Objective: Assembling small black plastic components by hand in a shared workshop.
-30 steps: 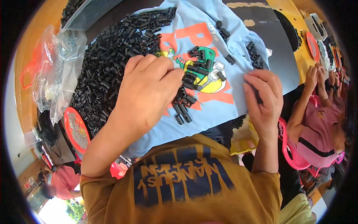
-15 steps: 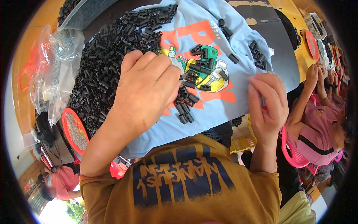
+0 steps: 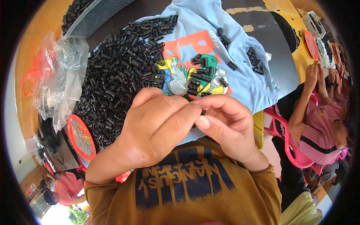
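Observation:
Both hands meet close in front of me, over the near part of a light blue printed T-shirt (image 3: pixel 247 87). The thumb and fingers of my right hand (image 3: pixel 232 131) pinch a small black plastic tube-like part (image 3: pixel 203 112), mostly hidden between the fingers. Curled closed against it is my left hand (image 3: pixel 161 125); its back covers whatever its fingertips grip. Beyond the hands, several black tube parts (image 3: pixel 201 77) lie on the shirt's print. A large heap of similar black tubes (image 3: pixel 116 71) covers the shirt's left side.
At the left are a clear plastic bag (image 3: pixel 63 75) with small metallic pieces and a red dish (image 3: pixel 80 138) of small pieces. A grey bin (image 3: pixel 92 17) of black parts stands far left. Near a pink chair (image 3: pixel 296 150) at right, another person's arms (image 3: pixel 309 84) reach to the yellow table.
My right hand has come left from the shirt's right edge to meet my left hand. The left hand has drawn nearer to me, uncovering more of the print.

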A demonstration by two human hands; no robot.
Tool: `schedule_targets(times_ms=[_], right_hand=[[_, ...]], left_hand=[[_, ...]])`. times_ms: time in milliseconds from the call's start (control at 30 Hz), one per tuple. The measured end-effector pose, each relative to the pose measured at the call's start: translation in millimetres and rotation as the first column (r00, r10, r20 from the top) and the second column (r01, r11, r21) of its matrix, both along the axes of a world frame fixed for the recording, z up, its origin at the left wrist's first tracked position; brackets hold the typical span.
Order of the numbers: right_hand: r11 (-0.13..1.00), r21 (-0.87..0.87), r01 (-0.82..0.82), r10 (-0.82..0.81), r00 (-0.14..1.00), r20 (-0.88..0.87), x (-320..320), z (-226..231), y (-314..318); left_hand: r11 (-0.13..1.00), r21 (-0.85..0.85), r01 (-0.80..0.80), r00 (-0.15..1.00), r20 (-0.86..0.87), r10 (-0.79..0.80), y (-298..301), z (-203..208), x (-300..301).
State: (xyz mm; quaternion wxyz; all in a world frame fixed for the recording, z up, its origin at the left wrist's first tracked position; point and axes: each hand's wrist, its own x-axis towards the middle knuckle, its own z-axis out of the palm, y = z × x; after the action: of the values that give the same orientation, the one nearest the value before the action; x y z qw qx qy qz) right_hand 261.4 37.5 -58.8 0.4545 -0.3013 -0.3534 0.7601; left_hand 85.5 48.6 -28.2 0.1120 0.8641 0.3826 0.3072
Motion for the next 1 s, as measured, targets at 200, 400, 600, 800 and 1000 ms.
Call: schedule_targets(times_ms=[200, 400, 600, 800, 1000], right_hand=[[0.997, 0.033, 0.072, -0.071, 0.997, -0.036, 8, -3, 6], [0.996, 0.006, 0.089, -0.088, 0.989, -0.117, 16, -3, 8], [0.998, -0.023, 0.061, -0.065, 0.971, -0.229, 22, -4, 6], [0.998, -0.033, 0.058, -0.064, 0.973, -0.223, 25, -6, 3], [0.995, 0.042, 0.088, -0.081, 0.983, -0.164, 26, -9, 3]], left_hand=[[0.986, -0.163, -0.041, 0.999, 0.013, 0.044, 25, 8, 0], [0.986, -0.136, -0.095, 0.985, -0.157, 0.073, 70, -15, 9], [0.981, -0.136, -0.142, 0.935, -0.344, 0.087, 78, -26, 16], [0.987, -0.119, -0.107, 0.929, -0.366, 0.057, 74, -20, 20], [0.992, -0.066, -0.103, 0.923, -0.378, 0.071, 72, -23, 22]])
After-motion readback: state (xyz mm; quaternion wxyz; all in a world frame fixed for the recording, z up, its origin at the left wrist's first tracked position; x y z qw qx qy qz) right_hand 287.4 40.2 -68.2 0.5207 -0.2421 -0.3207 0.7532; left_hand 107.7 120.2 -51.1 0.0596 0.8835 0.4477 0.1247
